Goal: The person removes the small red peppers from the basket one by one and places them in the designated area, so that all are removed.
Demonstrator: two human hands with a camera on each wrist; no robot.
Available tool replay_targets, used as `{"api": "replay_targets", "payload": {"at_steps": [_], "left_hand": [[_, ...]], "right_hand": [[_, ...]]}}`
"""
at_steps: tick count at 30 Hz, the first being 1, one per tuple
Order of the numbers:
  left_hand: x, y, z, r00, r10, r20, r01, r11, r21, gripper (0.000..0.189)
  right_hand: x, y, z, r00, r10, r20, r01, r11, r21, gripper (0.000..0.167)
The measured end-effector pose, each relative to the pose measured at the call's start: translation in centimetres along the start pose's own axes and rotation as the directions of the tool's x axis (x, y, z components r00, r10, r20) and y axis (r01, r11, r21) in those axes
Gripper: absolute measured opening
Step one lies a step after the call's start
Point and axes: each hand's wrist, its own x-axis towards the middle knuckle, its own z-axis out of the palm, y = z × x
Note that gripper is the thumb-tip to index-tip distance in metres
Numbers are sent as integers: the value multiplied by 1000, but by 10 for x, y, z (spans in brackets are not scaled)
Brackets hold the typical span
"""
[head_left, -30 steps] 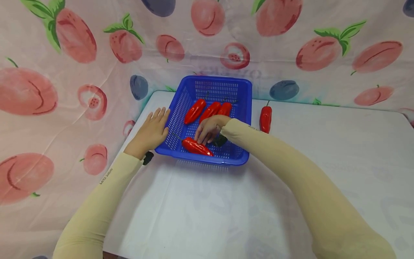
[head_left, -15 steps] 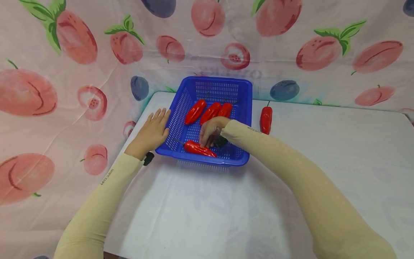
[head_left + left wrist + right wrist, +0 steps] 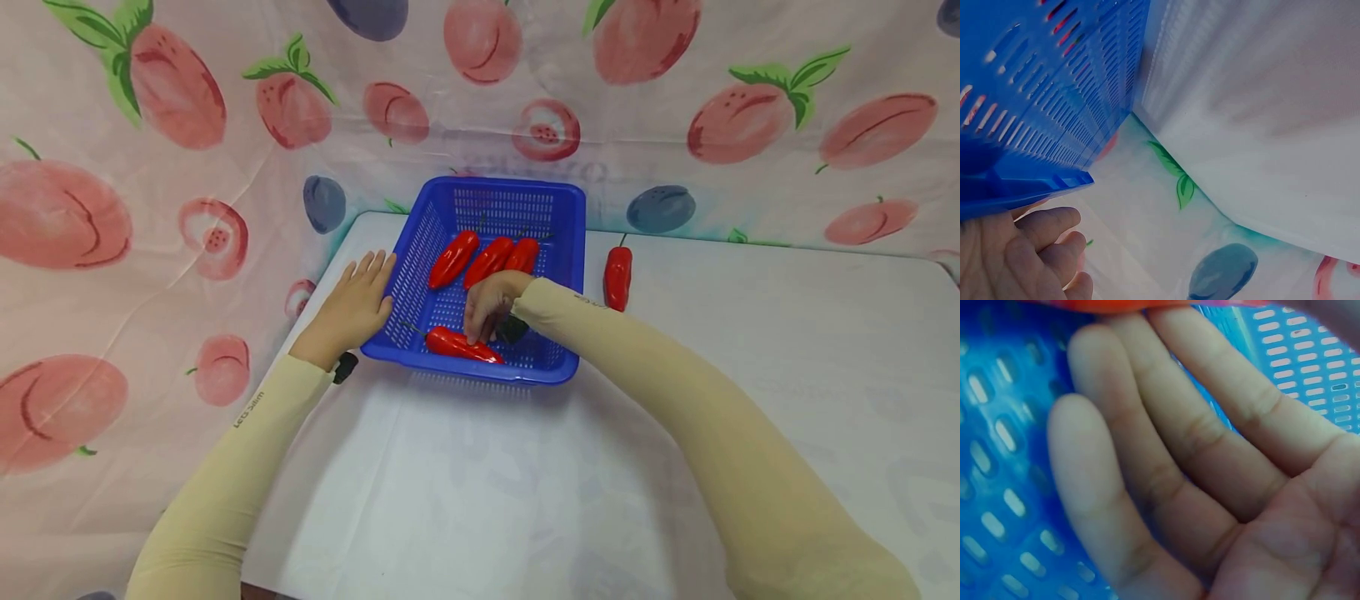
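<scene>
A blue perforated plastic basket (image 3: 480, 372) stands on the white table. Inside, a glossy red chili pepper (image 3: 450, 341) with a thin green stem lies crosswise near the front. My right hand (image 3: 493, 298) reaches in from the right and pinches that pepper with its fingertips; the thumb is mostly hidden. Only a red strip of the pepper (image 3: 1129, 305) shows at the top of the right wrist view. Outside the basket's left rim, my left hand (image 3: 347, 308) rests with fingers straight, and its fingers (image 3: 1050, 226) lie against the rim in the left wrist view.
Several more red peppers (image 3: 453, 259) lie side by side towards the back of the basket. One red pepper (image 3: 617, 278) lies on the white table (image 3: 787, 350), right of the basket. A fruit-print cloth (image 3: 622, 108) hangs behind and at the left.
Over the first half second, my right hand and the front pepper shifted slightly to the right inside the basket. Since then almost nothing has moved. The left hand stays at the rim.
</scene>
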Motion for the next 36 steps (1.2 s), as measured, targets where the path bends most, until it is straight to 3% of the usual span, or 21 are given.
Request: {"api": "replay_targets", "payload": {"at_steps": [12,20,27,31,36], "left_hand": [[0,0,0,1000,2,-17,-3,1000,-23,63],[-1,0,0,1000,2,-19,-2,1000,-19,63],[0,0,-1,1000,-3,-1,3,1000,-16,63],[-1,0,-1,1000,-4,-7,4,1000,-17,63],[-1,0,0,1000,-3,-8,3,1000,-18,63]], "right_hand": [[0,0,-1,998,-25,-50,26,999,23,17],[2,1,-2,997,-63,54,65,997,-31,18],[1,-2,-1,999,-20,49,22,999,-42,5],[1,-3,0,999,-4,51,7,999,-42,13],[2,-2,0,997,-16,77,17,1000,-21,5]]}}
